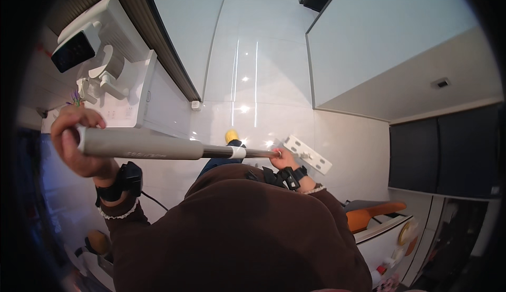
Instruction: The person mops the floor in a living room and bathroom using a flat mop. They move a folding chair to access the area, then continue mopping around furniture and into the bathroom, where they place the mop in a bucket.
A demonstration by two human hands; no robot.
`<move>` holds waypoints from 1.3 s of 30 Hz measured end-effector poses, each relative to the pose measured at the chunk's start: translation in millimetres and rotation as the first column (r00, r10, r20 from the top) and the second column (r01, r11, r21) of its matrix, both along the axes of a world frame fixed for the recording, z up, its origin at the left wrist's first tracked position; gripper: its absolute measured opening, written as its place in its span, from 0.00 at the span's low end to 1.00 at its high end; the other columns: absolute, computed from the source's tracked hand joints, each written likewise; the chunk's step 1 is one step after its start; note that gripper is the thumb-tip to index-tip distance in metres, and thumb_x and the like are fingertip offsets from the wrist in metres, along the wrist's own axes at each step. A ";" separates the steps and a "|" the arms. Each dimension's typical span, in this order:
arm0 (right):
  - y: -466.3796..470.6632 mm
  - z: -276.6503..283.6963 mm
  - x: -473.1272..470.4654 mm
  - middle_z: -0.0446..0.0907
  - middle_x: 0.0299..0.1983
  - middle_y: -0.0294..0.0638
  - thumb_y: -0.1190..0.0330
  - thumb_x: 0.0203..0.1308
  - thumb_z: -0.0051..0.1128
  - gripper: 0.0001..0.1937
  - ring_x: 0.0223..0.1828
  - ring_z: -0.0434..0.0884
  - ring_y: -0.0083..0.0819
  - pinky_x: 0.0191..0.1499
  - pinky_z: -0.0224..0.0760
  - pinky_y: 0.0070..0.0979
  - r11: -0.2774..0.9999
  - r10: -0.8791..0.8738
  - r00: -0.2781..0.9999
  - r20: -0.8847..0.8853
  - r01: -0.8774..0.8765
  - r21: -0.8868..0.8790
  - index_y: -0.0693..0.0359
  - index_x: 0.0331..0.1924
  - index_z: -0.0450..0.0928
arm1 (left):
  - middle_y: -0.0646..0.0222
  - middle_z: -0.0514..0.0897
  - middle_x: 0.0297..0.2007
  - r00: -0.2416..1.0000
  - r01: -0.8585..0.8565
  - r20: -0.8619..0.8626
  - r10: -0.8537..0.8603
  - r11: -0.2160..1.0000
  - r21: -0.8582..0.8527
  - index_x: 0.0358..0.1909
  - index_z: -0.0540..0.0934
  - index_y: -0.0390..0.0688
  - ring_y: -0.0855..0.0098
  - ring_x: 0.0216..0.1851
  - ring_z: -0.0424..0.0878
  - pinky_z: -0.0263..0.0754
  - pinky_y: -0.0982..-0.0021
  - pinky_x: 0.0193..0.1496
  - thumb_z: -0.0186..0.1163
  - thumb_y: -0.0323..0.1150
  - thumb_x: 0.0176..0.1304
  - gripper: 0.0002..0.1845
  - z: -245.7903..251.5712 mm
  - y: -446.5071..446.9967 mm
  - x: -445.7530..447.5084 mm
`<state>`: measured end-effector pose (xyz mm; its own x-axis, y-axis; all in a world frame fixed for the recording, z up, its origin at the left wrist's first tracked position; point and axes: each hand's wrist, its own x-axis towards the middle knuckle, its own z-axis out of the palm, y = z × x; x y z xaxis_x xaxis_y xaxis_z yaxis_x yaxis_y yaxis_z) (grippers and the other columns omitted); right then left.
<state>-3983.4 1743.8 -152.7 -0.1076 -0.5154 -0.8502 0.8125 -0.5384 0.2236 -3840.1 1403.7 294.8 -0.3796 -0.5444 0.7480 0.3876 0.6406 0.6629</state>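
Observation:
A long mop pole lies almost level across the front of my body. My left hand is closed around the white end of its grey padded grip. My right hand holds the thinner metal shaft farther along. Beyond that hand is a white flat mop head with slots in its plate, above or on the glossy floor; I cannot tell which. Both wrists carry black strapped devices.
At the left stands a white machine with a dark screen. White glossy floor tiles run ahead between pale panels. An orange chair and a white table edge are at my right. A yellow shoe shows below me.

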 end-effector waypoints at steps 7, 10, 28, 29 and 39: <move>-119.1 11.0 -119.4 0.67 0.23 0.41 0.79 0.52 0.44 0.04 0.25 0.69 0.31 0.33 0.69 0.23 0.987 0.115 0.987 -0.110 -0.101 0.124 0.67 0.24 0.64 | 0.65 0.62 0.27 0.999 0.012 -0.046 -0.022 0.976 -0.217 0.38 0.66 0.37 0.74 0.21 0.56 0.56 0.73 0.23 0.37 0.36 0.55 0.15 -15.6 -58.3 -22.3; -159.8 20.0 -160.7 0.66 0.24 0.42 0.76 0.56 0.41 0.03 0.24 0.69 0.32 0.33 0.71 0.28 0.973 0.163 0.986 0.024 -0.165 0.159 0.67 0.31 0.63 | 0.66 0.61 0.25 0.991 -0.080 -0.112 0.071 0.994 -0.074 0.36 0.67 0.38 0.76 0.19 0.54 0.53 0.74 0.21 0.38 0.38 0.55 0.15 -17.4 -82.5 -53.9; -361.3 -80.9 -385.3 0.64 0.19 0.43 0.77 0.50 0.44 0.06 0.19 0.66 0.32 0.28 0.70 0.26 0.955 0.292 0.937 0.193 -0.297 -0.005 0.67 0.27 0.59 | 0.62 0.66 0.27 0.904 -0.417 -0.106 0.415 0.909 0.000 0.35 0.67 0.34 0.75 0.17 0.57 0.58 0.74 0.21 0.40 0.38 0.55 0.16 -118.4 -219.9 -244.8; -365.0 -78.7 -388.2 0.63 0.19 0.43 0.77 0.50 0.43 0.05 0.19 0.66 0.32 0.28 0.70 0.26 0.953 0.301 0.941 0.154 -0.304 -0.004 0.67 0.27 0.58 | 0.62 0.66 0.27 0.881 -0.465 -0.096 0.464 0.885 0.009 0.34 0.68 0.34 0.75 0.17 0.56 0.58 0.74 0.22 0.41 0.38 0.55 0.16 -114.7 -221.8 -253.1; -435.4 -118.0 -530.8 0.63 0.17 0.45 0.77 0.49 0.43 0.04 0.24 0.68 0.38 0.38 0.69 0.34 0.896 0.443 0.894 0.067 -0.444 0.004 0.68 0.24 0.60 | 0.66 0.61 0.21 0.851 -0.511 0.003 0.525 0.829 -0.229 0.35 0.67 0.35 0.76 0.13 0.50 0.50 0.75 0.16 0.40 0.38 0.54 0.15 -146.7 -247.2 -383.4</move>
